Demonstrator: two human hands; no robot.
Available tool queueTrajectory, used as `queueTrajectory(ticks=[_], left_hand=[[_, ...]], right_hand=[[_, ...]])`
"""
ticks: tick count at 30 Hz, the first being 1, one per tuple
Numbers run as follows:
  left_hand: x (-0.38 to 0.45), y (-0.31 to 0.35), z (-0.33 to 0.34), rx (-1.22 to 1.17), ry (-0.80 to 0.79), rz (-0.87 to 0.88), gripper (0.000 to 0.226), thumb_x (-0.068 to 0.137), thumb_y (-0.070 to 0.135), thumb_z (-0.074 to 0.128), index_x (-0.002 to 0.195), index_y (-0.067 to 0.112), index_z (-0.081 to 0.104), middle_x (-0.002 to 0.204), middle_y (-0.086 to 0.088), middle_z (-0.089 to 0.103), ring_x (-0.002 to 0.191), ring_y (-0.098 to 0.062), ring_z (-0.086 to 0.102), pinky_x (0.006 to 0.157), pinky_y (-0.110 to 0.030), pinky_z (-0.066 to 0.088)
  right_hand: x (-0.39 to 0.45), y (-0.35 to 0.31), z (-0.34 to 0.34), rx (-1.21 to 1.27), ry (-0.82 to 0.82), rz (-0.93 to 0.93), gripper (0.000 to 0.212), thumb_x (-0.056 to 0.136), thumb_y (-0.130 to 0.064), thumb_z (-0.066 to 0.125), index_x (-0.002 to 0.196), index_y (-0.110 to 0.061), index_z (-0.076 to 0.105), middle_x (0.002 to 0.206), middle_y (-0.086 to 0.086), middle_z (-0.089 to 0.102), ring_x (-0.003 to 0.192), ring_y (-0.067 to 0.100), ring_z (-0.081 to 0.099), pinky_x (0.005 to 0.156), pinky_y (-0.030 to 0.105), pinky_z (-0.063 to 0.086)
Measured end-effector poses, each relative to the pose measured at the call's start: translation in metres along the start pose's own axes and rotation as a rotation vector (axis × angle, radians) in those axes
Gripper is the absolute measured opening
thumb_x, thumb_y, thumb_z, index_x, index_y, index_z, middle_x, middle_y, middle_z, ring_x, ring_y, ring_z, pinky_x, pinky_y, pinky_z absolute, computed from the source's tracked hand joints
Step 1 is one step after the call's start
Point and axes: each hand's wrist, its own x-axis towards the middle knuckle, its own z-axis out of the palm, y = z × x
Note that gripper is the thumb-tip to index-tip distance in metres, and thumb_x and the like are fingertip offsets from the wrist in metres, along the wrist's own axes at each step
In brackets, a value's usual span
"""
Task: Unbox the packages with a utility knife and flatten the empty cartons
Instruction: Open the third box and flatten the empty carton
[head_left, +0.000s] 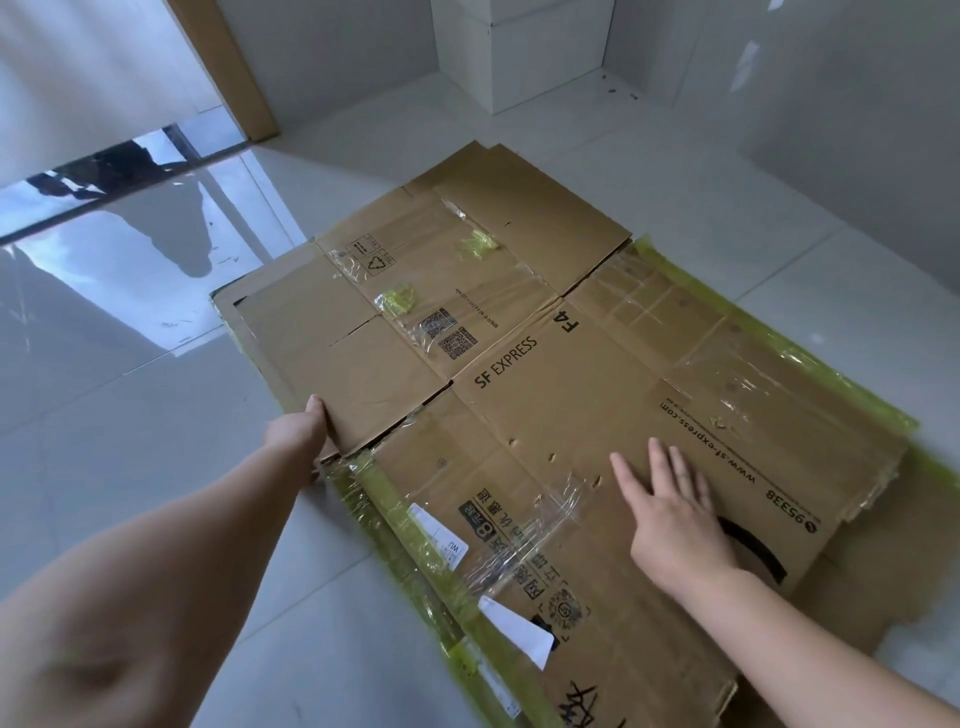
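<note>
Two hands | left (298, 431) grips carton (545, 395) edge | right (670, 504) flat, pressing

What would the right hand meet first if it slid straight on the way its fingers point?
The right hand lies flat on the flattened brown cardboard carton, fingers pointing away across it. It would probably cross only bare cardboard, then the black web-address print; nothing raised shows.

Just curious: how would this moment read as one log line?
stage: flattening | left hand: grips flap edge of SF Express carton | right hand: flat on carton | knife: unseen
</note>
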Motion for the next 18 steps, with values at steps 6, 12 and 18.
queueTrajectory(ticks=[6, 12, 18], left_hand=[[0.002, -0.002, -0.007, -0.098, -0.070, 0.001, 0.077, 0.071, 0.060, 0.062, 0.127, 0.011, 0.043, 0.130, -0.009, 0.045, 0.106, -0.027, 0.058, 0.067, -0.035, 0.050], [-0.003, -0.004, -0.012, -0.078, -0.040, 0.027, 0.085, 0.074, 0.052, 0.070, 0.128, 0.013, 0.017, 0.102, -0.015, 0.056, 0.078, -0.030, 0.063, 0.072, -0.037, 0.053], [-0.016, 0.016, -0.012, -0.092, -0.106, 0.108, 0.073, 0.083, 0.046, 0.066, 0.130, 0.016, 0.019, 0.105, -0.014, 0.049, 0.064, -0.026, 0.054, 0.065, -0.031, 0.051]], right_hand=[[-0.035, -0.081, 0.030, 0.051, 0.111, -0.212, 0.067, 0.085, -0.047, 0.035, 0.145, -0.017, 0.038, 0.152, 0.026, 0.025, 0.139, 0.046, 0.026, 0.110, 0.063, 0.022], [-0.075, -0.132, 0.081, 0.108, -0.025, -0.340, 0.140, 0.029, -0.075, 0.074, 0.142, -0.005, 0.030, 0.146, 0.032, 0.030, 0.132, 0.053, 0.029, 0.098, 0.077, 0.018], [-0.078, -0.158, 0.071, 0.061, 0.044, -0.280, 0.153, 0.037, -0.044, 0.091, 0.151, -0.003, -0.003, 0.154, 0.029, 0.008, 0.133, 0.059, 0.021, 0.092, 0.081, 0.017]])
